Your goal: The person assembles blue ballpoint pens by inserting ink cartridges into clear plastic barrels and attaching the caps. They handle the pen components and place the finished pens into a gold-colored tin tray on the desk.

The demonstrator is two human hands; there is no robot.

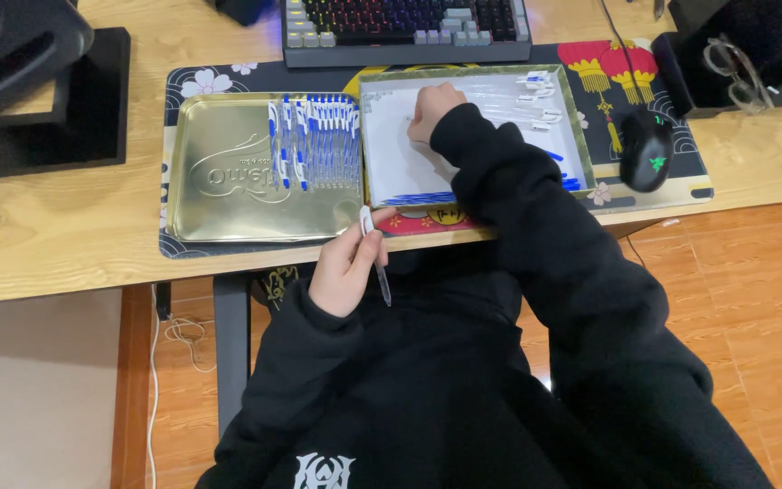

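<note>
The left hand (348, 267) is grasping a clear pen (375, 256) at the desk (74, 226) edge, just below the gold tray (219, 172) of assembled pens. The right hand (434, 110), fingers curled, is reaching into the white box (391, 163) among loose parts; next likely calls for pinching one part

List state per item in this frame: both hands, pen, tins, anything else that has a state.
left hand: shut on a clear pen, near desk edge.
clear pen: held, tip pointing down.
right hand: inside the white tray, grip hidden.
white tray: open, holds loose pen parts.
gold lid: lying flat, row of blue-and-white pens on its right part.
keyboard: backlit.
mouse: untouched, on the mat.
</note>
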